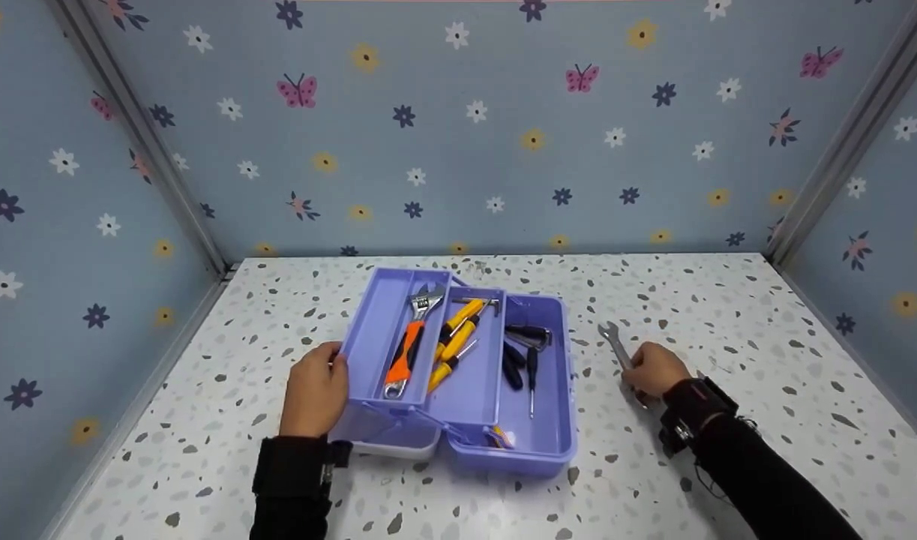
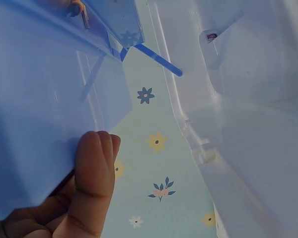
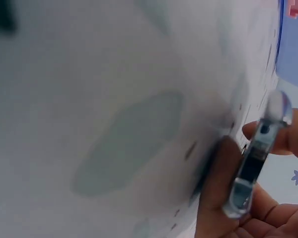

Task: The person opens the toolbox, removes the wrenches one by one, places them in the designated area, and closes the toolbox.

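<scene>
A purple toolbox (image 1: 567, 405) stands unfolded on the table, its two trays raised to the left. My left hand (image 1: 314, 390) grips the outer wall of the upper tray (image 1: 368, 337); the left wrist view shows fingers at that wall (image 2: 44, 148). In the upper tray lies an adjustable wrench (image 1: 406, 352) with orange on its handle. Yellow-and-black screwdrivers (image 1: 462, 339) and a hex key lie in the second tray. To the right of the box, my right hand (image 1: 657, 369) holds a silver open-end wrench (image 1: 615, 343) low over the table, its near end (image 3: 253, 163) between the fingers.
Black-handled tools, among them a small screwdriver (image 1: 532, 367), lie in the box's bottom. The box's lid (image 1: 398, 444) rests folded out beneath the trays. Flower-patterned panels (image 1: 473, 150) wall the speckled table (image 1: 653, 480) at the back and both sides.
</scene>
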Tool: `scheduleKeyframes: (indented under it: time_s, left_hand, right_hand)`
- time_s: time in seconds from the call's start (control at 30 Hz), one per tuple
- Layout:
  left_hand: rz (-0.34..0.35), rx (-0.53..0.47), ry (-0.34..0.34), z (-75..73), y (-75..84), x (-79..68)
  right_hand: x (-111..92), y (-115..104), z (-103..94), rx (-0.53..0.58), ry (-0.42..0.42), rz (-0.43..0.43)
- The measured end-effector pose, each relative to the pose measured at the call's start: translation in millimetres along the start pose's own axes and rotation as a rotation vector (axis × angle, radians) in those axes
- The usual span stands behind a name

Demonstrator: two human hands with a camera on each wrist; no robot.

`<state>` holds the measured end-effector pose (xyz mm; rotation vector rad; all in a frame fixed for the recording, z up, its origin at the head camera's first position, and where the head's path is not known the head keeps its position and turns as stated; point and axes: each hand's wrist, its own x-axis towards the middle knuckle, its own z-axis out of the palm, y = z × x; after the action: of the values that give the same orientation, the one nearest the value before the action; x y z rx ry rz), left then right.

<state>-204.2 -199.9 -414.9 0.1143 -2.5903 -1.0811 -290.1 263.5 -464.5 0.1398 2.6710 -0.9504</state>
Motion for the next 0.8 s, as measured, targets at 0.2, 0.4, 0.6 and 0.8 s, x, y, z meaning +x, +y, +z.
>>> scheduleKeyframes:
  time_s: [0.2, 0.4, 0.6, 0.8]
  left_hand:
    - [0.008, -0.002, 0.003, -0.7, 0.0, -0.4]
    - [0.009, -0.005, 0.008, -0.4, 0.1, 0.3]
    - [0.004, -0.003, 0.002, -1.0, 0.8, 0.6]
    - [0.009, -0.004, 0.002, -0.9, 0.4, 0.6]
  right_hand:
    - [-5.0, -4.2, -3.1, -0.085, 0.011, 0.016]
    - [-7.9, -7.3, -5.1, -0.106, -0.003, 0.039]
    - [-7.3, -7.1, -5.0, -0.119, 0.024, 0.027]
    - [-6.7, -7.1, -5.0, -0.11, 0.028, 0.026]
